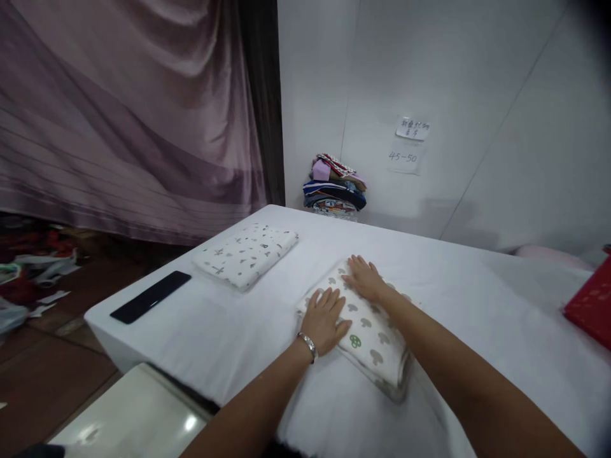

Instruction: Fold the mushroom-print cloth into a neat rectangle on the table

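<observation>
A folded white cloth with grey mushroom prints and one green one (365, 323) lies on the white-covered table (224, 331). My left hand (325, 321), with a silver bracelet at the wrist, rests flat on the cloth's left edge, fingers spread. Farther back, my right hand (365, 278) lies on the cloth's far part with its fingers stretched out. Neither hand grips anything. To the left sits another folded white cloth with small dark prints (251, 254), touched by neither hand.
A black flat device (151, 296) lies near the table's left edge. Folded fabrics (335, 184) are stacked beyond the far edge, by the wall. A red object (592, 305) is at the right. A pale glossy surface (131, 413) stands at lower left.
</observation>
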Tool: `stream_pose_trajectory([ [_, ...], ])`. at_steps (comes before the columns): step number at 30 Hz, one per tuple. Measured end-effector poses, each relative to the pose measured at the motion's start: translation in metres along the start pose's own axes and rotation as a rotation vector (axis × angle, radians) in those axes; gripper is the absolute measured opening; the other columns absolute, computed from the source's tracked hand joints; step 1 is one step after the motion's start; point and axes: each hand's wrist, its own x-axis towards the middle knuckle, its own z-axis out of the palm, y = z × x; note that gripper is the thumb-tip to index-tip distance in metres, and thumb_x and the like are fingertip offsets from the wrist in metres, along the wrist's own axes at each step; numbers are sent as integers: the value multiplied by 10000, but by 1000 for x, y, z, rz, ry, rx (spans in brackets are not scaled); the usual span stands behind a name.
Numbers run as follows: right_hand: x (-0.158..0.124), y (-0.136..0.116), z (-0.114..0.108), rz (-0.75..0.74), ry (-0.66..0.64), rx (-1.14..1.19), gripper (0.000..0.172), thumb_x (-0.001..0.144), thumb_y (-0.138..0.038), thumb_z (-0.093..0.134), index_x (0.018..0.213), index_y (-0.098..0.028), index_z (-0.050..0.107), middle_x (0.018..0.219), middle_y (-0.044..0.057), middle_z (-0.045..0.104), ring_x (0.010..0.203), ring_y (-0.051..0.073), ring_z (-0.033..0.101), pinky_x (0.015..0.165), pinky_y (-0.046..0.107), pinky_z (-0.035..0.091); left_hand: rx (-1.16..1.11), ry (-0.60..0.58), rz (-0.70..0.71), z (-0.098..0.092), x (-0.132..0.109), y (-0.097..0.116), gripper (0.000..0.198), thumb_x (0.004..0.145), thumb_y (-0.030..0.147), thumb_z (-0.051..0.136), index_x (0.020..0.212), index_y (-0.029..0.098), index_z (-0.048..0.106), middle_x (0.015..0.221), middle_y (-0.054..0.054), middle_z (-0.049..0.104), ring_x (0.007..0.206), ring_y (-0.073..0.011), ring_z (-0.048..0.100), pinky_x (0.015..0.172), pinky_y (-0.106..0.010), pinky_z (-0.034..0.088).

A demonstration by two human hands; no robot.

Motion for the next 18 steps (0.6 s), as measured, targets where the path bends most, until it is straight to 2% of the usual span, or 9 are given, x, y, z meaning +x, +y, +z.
stream_pose_trajectory([
  [4, 12, 8, 23, -10, 9, -25, 663, 898, -565, 217, 1437, -179, 215, 1510, 82, 160, 1384, 243, 111, 1085, 485, 161, -9, -21, -7, 0, 1, 0, 501, 876, 491, 397, 1296, 222, 443, 1410, -57, 400, 1334, -234, 280, 1117, -470, 158],
  [7, 12, 11, 29, -22, 29, -26, 671, 896, -570, 215, 1436, -172, 222, 1508, 77, 168, 1382, 238, 122, 1086, 475, 170, -26, -31, -12, 0, 2, -1, 502, 873, 486, 394, 1298, 222, 440, 1408, -57, 403, 1333, -240, 283, 1121, -474, 156],
  [13, 2, 11, 17, -54, 34, 28, 685, 901, -580, 180, 1431, -151, 237, 1502, 85, 188, 1373, 264, 140, 1077, 474, 153, -47, -35, -6, -3, 2, 0, 484, 870, 454, 403, 1289, 219, 462, 1403, -67, 409, 1325, -275, 295, 1123, -483, 174],
  [15, -8, 24, 11, -9, 11, 44, 675, 897, -587, 203, 1426, -172, 263, 1496, 87, 213, 1359, 280, 192, 1065, 473, 188, -43, -36, 1, -4, 2, 0, 477, 875, 438, 401, 1287, 206, 462, 1402, -74, 410, 1323, -274, 298, 1118, -485, 179],
  [18, -30, 59, 2, 149, -39, 78, 669, 894, -574, 253, 1409, -152, 316, 1431, 137, 351, 1287, 295, 356, 1027, 452, 295, -32, -41, 8, -2, 3, -1, 472, 875, 430, 408, 1282, 198, 463, 1400, -76, 413, 1325, -265, 297, 1112, -484, 177],
])
